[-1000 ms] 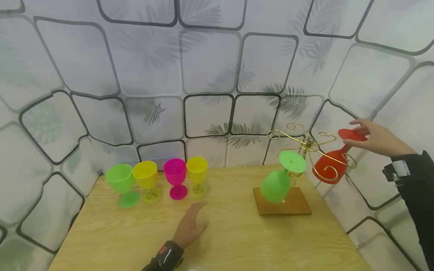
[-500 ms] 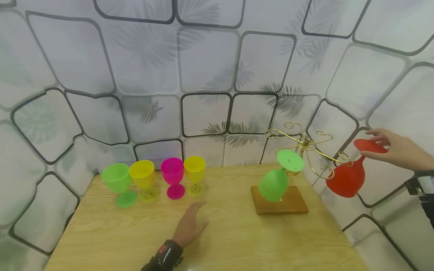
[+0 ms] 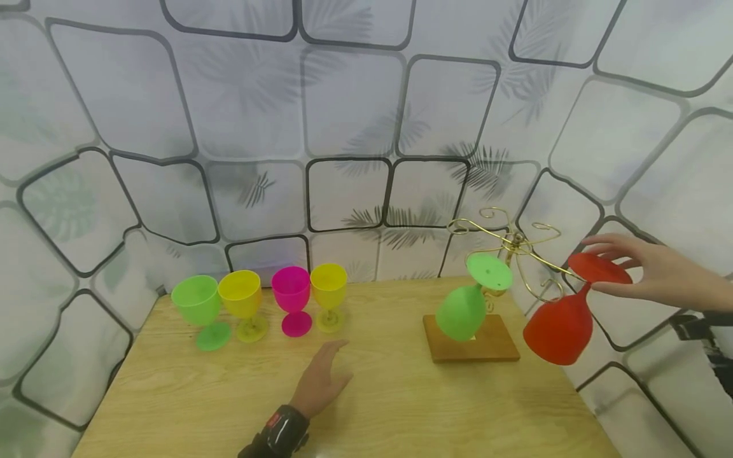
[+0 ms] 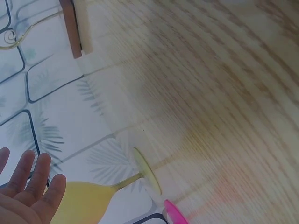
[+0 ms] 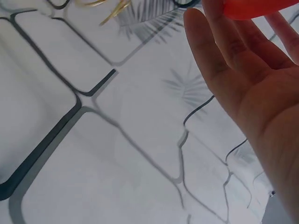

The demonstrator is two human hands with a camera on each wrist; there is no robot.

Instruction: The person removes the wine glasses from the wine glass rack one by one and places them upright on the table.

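"What did I have on the left?"

"Clocked from the middle of the head view, a green goblet (image 3: 196, 300), a yellow goblet (image 3: 240, 294) and a magenta goblet (image 3: 292, 289) stood upright at eight, on the wooden table (image 3: 401, 394)."

"And the left hand (image 3: 317, 383)?"

"I had it just short of seven, over the table, fingers loosely extended, thumb apart, nothing in its hold. A second yellow goblet (image 3: 329, 286) stood beyond it, at seven."

"Then the right side?"

"At four, a light-green goblet (image 3: 461, 314) hung bowl-down from the gold rack (image 3: 516, 241), overlapping the wooden base (image 3: 499, 346) in my view."

"Where was the red goblet (image 3: 558, 331)?"

"Also at four, farther out, bowl-down and tilted. I couldn't tell whether its foot touched the rack. The right hand (image 3: 647, 267), at three, pinched that foot between thumb and fingers."
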